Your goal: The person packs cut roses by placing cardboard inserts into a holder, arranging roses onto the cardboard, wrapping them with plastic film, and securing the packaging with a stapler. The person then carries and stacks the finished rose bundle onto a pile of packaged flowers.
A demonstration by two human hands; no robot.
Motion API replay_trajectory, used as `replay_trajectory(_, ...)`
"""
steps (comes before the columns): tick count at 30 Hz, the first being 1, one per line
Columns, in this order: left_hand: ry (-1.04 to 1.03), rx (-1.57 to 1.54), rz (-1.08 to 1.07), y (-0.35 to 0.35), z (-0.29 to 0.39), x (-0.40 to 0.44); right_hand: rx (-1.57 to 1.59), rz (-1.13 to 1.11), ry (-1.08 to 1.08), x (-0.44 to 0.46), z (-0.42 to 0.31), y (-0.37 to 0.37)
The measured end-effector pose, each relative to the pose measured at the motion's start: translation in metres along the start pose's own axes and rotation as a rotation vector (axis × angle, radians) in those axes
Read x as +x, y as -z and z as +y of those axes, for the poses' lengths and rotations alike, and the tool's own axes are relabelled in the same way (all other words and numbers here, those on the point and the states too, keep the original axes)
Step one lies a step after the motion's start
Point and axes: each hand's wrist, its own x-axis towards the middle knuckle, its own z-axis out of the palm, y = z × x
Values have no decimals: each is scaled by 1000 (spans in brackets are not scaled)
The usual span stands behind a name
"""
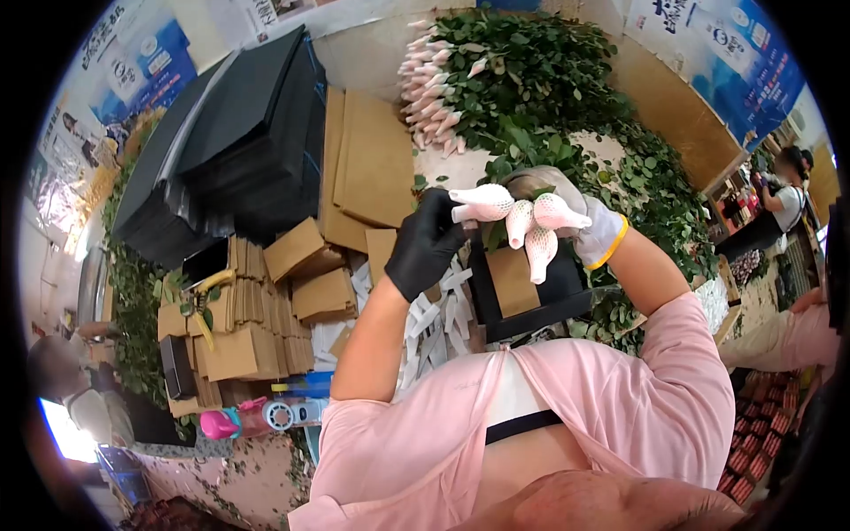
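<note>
Several flower heads in white-pink mesh sleeves are bunched in front of my chest. My right hand, in a pale glove with a yellow cuff, is wrapped round the bunch from behind. My left hand, in a black glove, is at the left side, its fingers closed near the narrow end of the leftmost sleeve; whether it grips that sleeve is hard to tell. Below the bunch lies a black board with a brown cardboard piece on it.
Sleeved flowers with leafy stems are piled at the back. Black sheets and folded cardboard are stacked left, with white strips nearby. A pink-capped bottle stands lower left. Other people are at both sides.
</note>
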Motion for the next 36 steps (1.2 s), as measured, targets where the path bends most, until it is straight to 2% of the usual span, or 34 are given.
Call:
replay_trajectory(1, -23, -216, 10, -7, -5, -2, -372, 9, 65, 11, -28, 4)
replay_trajectory(2, -16, -219, 17, -5, -12, -8, -365, 2, 64, 13, -25, 1)
replay_trajectory(6, -56, -277, 67, 9, -14, -21, -276, -27, 90, 18, 5, -12)
replay_trajectory(8, -80, -29, 41, 17, 8, -23, -8, -78, 251, 21, 28, -22)
replay_trajectory(9, -55, -61, 61, 18, -1, -23, 85, -101, 304, 26, 30, -26)
replay_trajectory(10, -51, -61, 70, 20, -5, -26, 189, -119, 204, 26, 27, -28)
replay_trajectory(12, -82, 172, 128, 25, -6, -34, 290, -141, 101, 27, 15, -29)
replay_trajectory(13, -168, 257, 137, 32, 0, -44, 510, -94, -154, 28, 5, -28)
replay_trajectory(14, -341, 334, 266, 35, 14, -57, 725, -42, -415, 28, -4, -27)
replay_trajectory(15, -407, 223, 475, 41, 12, -79, 831, -24, -546, 26, -2, -26)
replay_trajectory(16, -279, 243, 343, 70, 24, -104, 936, 11, -678, 25, 0, -25)
replay_trajectory(17, 31, 377, 75, 94, 34, -115, 572, -119, -392, 18, 13, -22)
replay_trajectory(18, 172, 671, -114, 106, 25, -117, 549, -175, -375, 17, 11, -25)
replay_trajectory(20, -21, 993, 15, 98, -1, -111, 469, -273, -378, 20, 5, -33)
replay_trajectory(21, 37, 734, 49, 89, 0, -98, 412, -318, -398, 25, 2, -37)
replay_trajectory(22, 91, 474, 80, 75, 2, -84, 203, -370, -294, 28, 2, -40)
replay_trajectory(24, 95, -113, -65, 49, 2, -66, -139, -418, -100, 37, -2, -45)
replay_trajectory(25, -77, 29, -50, 43, -4, -65, -275, -432, -16, 41, -8, -44)
replay_trajectory(26, -192, 214, 32, 39, 0, -70, -282, -435, -18, 44, -13, -40)
replay_trajectory(28, -205, 352, -20, 43, 22, -93, -231, -533, -70, 47, -20, -33)
replay_trajectory(29, -134, 327, -16, 54, 24, -110, -334, -463, 59, 45, -21, -34)
replay_trajectory(30, -60, 309, -24, 70, 26, -123, -325, -441, -33, 39, -9, -35)
replay_trajectory(32, -54, 608, -50, 89, 44, -124, -371, -398, -275, 32, 7, -41)
replay_trajectory(33, -105, 733, -24, 79, 49, -114, 106, -397, -516, 28, 25, -50)
replay_trajectory(35, -81, 597, 16, 35, 33, -99, -486, -298, -95, 45, -5, -51)
replay_trajectory(36, -86, 514, 11, 19, 23, -93, -483, -300, -83, 54, -12, -49)
